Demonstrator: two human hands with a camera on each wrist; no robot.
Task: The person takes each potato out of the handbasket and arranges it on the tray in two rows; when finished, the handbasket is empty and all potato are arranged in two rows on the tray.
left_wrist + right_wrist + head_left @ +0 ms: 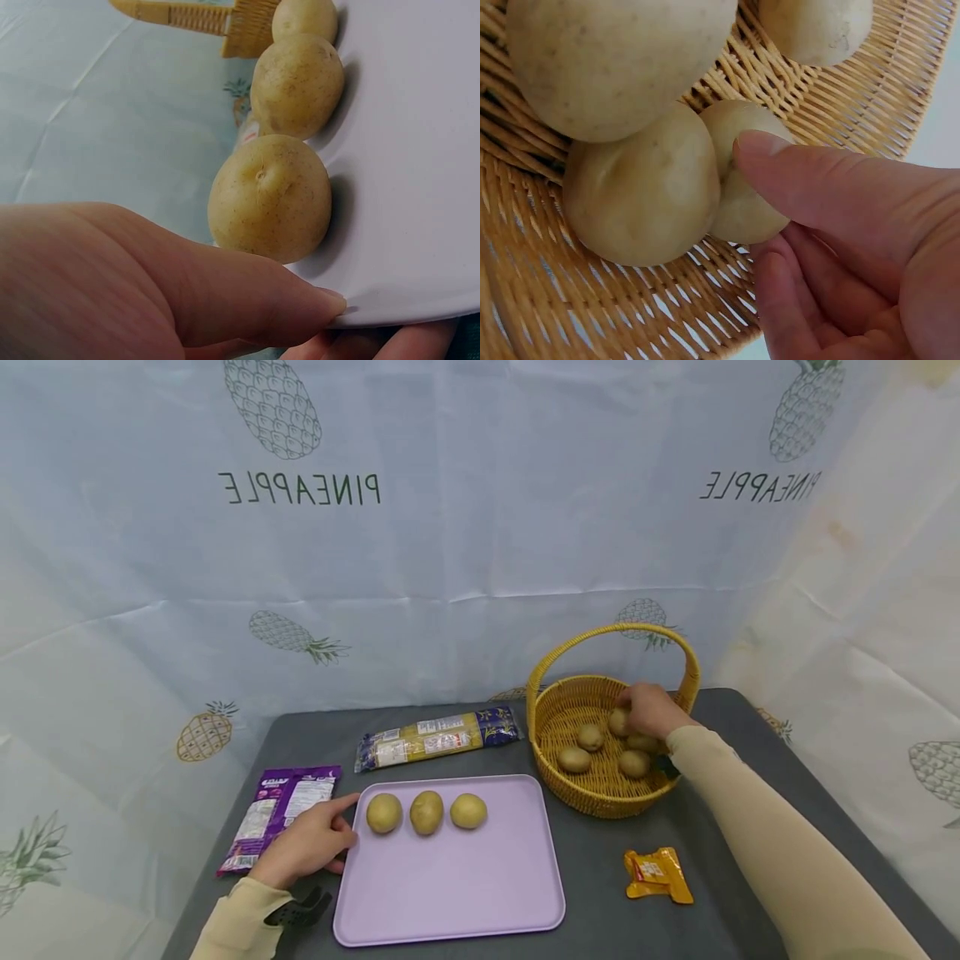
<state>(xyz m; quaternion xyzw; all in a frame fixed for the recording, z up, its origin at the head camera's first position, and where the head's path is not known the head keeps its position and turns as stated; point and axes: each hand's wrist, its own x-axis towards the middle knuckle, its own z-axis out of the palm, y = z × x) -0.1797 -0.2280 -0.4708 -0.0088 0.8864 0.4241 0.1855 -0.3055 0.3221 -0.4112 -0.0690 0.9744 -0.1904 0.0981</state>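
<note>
A lilac tray point(450, 889) lies on the dark table with three potatoes point(427, 812) in a row along its far side. My left hand point(311, 843) holds the tray's left edge; in the left wrist view the thumb point(292, 304) lies over the rim and fingers curl below it. The right hand point(654, 710) reaches into a yellow wicker basket point(607, 806) with a tall handle. In the right wrist view its thumb and fingers pinch a potato point(742, 214) at the basket's side. Several other potatoes point(641, 191) lie around it.
Left of the tray is a purple snack bag point(273, 810), partly behind the left hand. A long pack of pasta point(438, 739) lies behind the tray. An orange wrapped packet point(658, 874) sits right of the tray. A pineapple-print curtain point(450, 543) hangs behind the table.
</note>
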